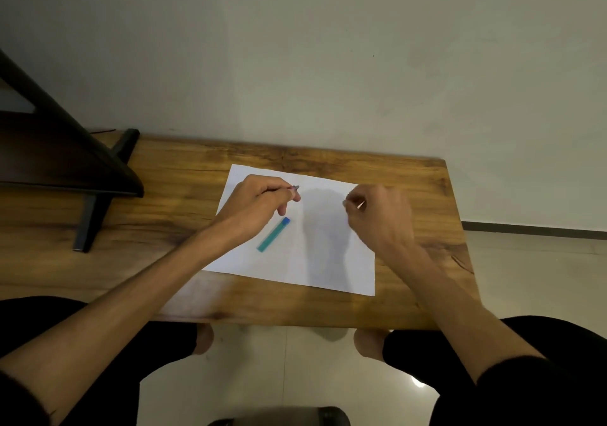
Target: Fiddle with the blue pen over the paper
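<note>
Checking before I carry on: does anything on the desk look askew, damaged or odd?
Nothing looks damaged or spilled. The white sheet lies slightly skewed to the table edge, and the teal case rests diagonally on it, beside the left hand.

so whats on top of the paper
A teal case lies flat on the paper. Both hands are over it: the left hand holds a pen, the right hand pinches a thin stick. What lies beneath the hands is hidden.
</note>
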